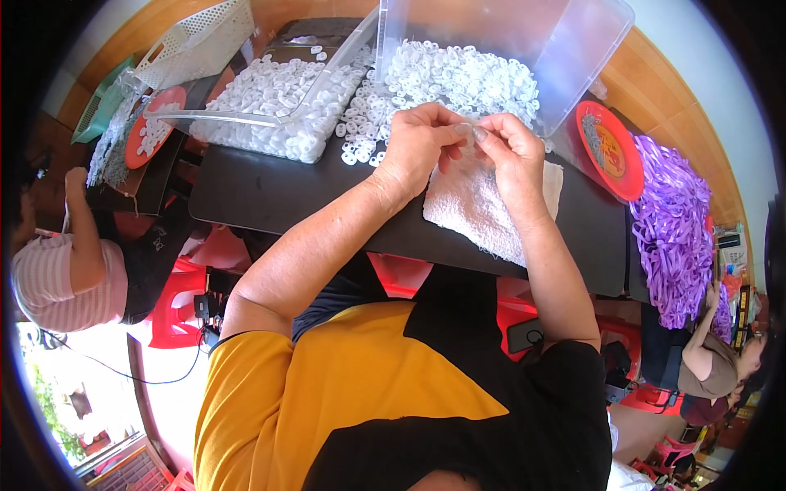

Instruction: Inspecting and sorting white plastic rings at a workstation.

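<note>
Both hands, left hand [419, 141] and right hand [509, 151], pinched shut on one small clear ring [467, 131] at upper centre, above white towel [483, 204] | risk: ring could slip, vanishing among white rings [458, 78] spilled from clear bin [565, 49] on black counter [262, 192].

The person wears a short-sleeved top in two colours: mustard yellow fills the picture's seven o'clock area, over chest and one shoulder, and black takes the five o'clock side (the two meet along a sharp diagonal seam). Both forearms are bare from above the elbow down. No watch, ring or bracelet shows on the left hand [417, 147] or right hand [514, 159].
</note>
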The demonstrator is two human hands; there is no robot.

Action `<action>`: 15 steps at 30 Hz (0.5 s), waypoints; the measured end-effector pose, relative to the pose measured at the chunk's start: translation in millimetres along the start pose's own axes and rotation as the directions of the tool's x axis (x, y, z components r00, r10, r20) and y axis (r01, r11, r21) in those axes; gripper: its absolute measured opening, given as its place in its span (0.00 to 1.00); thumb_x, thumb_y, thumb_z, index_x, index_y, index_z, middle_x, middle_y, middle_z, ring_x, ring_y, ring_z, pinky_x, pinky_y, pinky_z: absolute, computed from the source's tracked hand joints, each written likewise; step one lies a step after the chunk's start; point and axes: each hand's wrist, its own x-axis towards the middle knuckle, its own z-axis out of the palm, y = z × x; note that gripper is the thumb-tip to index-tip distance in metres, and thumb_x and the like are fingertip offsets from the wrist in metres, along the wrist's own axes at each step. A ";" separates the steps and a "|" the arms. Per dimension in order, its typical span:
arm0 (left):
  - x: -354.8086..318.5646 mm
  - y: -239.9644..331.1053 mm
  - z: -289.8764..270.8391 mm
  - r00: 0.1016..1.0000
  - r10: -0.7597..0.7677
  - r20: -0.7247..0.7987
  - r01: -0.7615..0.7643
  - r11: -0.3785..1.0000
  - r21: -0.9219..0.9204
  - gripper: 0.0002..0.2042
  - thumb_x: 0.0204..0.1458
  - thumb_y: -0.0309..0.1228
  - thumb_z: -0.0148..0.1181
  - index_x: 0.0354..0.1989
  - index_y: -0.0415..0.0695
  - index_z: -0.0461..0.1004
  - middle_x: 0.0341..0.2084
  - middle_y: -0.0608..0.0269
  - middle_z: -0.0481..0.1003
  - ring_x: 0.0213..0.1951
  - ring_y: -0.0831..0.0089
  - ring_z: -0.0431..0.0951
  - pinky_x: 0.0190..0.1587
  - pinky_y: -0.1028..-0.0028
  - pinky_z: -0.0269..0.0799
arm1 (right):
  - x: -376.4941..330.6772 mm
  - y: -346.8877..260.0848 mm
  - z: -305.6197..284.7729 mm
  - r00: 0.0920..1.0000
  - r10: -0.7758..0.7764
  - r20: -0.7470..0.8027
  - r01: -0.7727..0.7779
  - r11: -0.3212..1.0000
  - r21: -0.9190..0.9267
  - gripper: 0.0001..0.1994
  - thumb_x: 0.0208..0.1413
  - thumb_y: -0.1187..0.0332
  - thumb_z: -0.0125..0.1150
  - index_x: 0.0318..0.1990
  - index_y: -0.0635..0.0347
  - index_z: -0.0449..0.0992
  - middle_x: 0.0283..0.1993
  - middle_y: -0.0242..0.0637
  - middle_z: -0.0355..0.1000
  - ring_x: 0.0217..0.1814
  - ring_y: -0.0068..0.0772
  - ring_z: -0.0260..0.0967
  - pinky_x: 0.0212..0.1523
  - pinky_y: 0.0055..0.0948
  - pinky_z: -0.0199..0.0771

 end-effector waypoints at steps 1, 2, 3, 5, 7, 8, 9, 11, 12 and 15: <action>0.3 0.0 -0.2 1.000 0.001 0.000 -0.001 1.000 0.000 0.04 0.51 0.21 0.60 0.33 0.35 0.74 0.23 0.60 0.75 0.21 0.76 0.74 0.22 0.78 0.67 | -0.3 -1.2 0.0 1.000 0.000 0.000 0.000 1.000 -0.006 0.02 0.54 0.77 0.59 0.34 0.66 0.74 0.27 0.29 0.72 0.30 0.17 0.67 0.32 0.20 0.67; 0.8 0.0 -0.4 1.000 -0.006 -0.008 0.006 1.000 -0.010 0.04 0.51 0.22 0.60 0.33 0.35 0.74 0.23 0.60 0.75 0.21 0.76 0.73 0.22 0.78 0.67 | -0.8 -2.0 0.0 1.000 0.000 0.000 0.000 1.000 -0.006 0.02 0.54 0.77 0.59 0.34 0.66 0.74 0.27 0.29 0.72 0.30 0.17 0.67 0.32 0.20 0.67; 1.1 0.1 -0.6 1.000 -0.012 -0.016 0.012 1.000 -0.019 0.04 0.51 0.22 0.60 0.33 0.35 0.74 0.23 0.60 0.75 0.21 0.76 0.73 0.21 0.78 0.67 | -1.3 -2.6 0.0 1.000 0.013 -0.011 -0.013 1.000 0.003 0.02 0.54 0.77 0.59 0.34 0.66 0.74 0.27 0.29 0.72 0.30 0.17 0.66 0.32 0.20 0.67; 0.6 0.3 0.0 1.000 -0.014 -0.004 0.014 1.000 -0.023 0.04 0.52 0.22 0.60 0.33 0.35 0.74 0.23 0.60 0.75 0.21 0.76 0.73 0.21 0.78 0.67 | -0.9 -1.9 0.1 0.999 0.025 -0.022 -0.025 1.000 0.012 0.02 0.54 0.77 0.59 0.34 0.66 0.74 0.27 0.29 0.71 0.30 0.17 0.66 0.32 0.20 0.67; -0.4 0.8 1.0 1.000 -0.016 0.007 0.016 0.999 -0.028 0.04 0.52 0.23 0.60 0.32 0.35 0.74 0.23 0.60 0.76 0.21 0.77 0.73 0.21 0.78 0.67 | -0.3 0.7 -0.6 1.000 0.012 -0.006 -0.012 1.000 0.012 0.02 0.54 0.77 0.59 0.34 0.66 0.74 0.27 0.29 0.71 0.30 0.17 0.65 0.32 0.20 0.66; -1.0 1.5 1.6 1.000 -0.014 0.007 0.014 1.000 -0.023 0.04 0.52 0.23 0.60 0.32 0.35 0.74 0.23 0.60 0.76 0.21 0.77 0.73 0.21 0.78 0.67 | -0.4 0.7 -1.0 1.000 0.012 -0.005 -0.012 1.000 0.012 0.02 0.54 0.77 0.59 0.34 0.66 0.74 0.27 0.29 0.71 0.30 0.17 0.65 0.32 0.20 0.66; -1.1 1.8 1.6 1.000 -0.012 0.006 0.012 1.000 -0.018 0.04 0.52 0.23 0.60 0.32 0.35 0.74 0.23 0.60 0.76 0.21 0.77 0.73 0.21 0.78 0.67 | -0.6 0.7 -0.9 1.000 0.010 0.002 -0.010 1.000 0.007 0.02 0.54 0.77 0.59 0.34 0.66 0.74 0.27 0.29 0.71 0.30 0.17 0.65 0.32 0.20 0.66; -0.6 1.4 0.9 1.000 -0.012 0.003 0.012 1.000 -0.020 0.04 0.52 0.23 0.60 0.32 0.35 0.74 0.23 0.61 0.76 0.21 0.77 0.73 0.21 0.78 0.67 | -1.1 -0.1 -0.4 1.000 0.009 0.010 -0.009 1.000 0.003 0.02 0.54 0.76 0.59 0.34 0.66 0.74 0.27 0.29 0.71 0.30 0.17 0.65 0.32 0.20 0.66; -0.4 1.1 0.8 1.000 -0.012 0.001 0.012 1.000 -0.023 0.04 0.52 0.23 0.60 0.32 0.35 0.74 0.23 0.61 0.76 0.21 0.77 0.73 0.21 0.79 0.67 | -1.4 -1.3 -0.2 1.000 0.002 0.010 -0.002 1.000 -0.005 0.02 0.54 0.76 0.59 0.34 0.66 0.74 0.27 0.29 0.71 0.30 0.17 0.65 0.32 0.20 0.67; -1.1 1.6 1.3 1.000 -0.012 -0.005 0.012 1.000 -0.017 0.04 0.52 0.23 0.60 0.32 0.35 0.74 0.23 0.61 0.76 0.21 0.77 0.73 0.21 0.79 0.67 | -2.0 -1.9 0.7 1.000 -0.013 0.000 0.013 1.000 -0.003 0.02 0.54 0.76 0.59 0.34 0.66 0.74 0.27 0.29 0.71 0.30 0.17 0.65 0.33 0.20 0.67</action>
